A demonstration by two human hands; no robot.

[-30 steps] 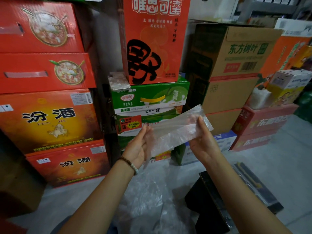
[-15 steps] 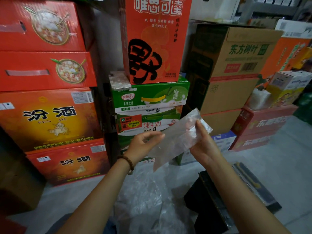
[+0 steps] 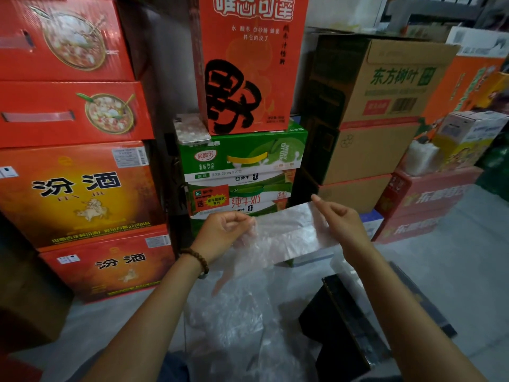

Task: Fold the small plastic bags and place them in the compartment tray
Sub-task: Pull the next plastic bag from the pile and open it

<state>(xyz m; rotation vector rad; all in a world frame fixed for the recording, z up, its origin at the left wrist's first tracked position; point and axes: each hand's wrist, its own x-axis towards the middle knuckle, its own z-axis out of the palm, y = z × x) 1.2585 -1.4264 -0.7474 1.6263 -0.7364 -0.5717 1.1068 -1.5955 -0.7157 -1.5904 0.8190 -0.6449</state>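
- Red cartons: stacked, far left.
- Left hand: fingers curled, pinching the bag's left end.
- Plastic bag: clear, held in the air, stretched between both hands.
- Right hand: gripping the bag's right end.
- Black tray: floor, lower right.

Black tray interior dark, compartments indiscernible

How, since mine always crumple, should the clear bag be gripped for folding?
Pinch its short ends, one from each side, as the left hand and right hand do: the bag is limp film, flat only where stretched between them.
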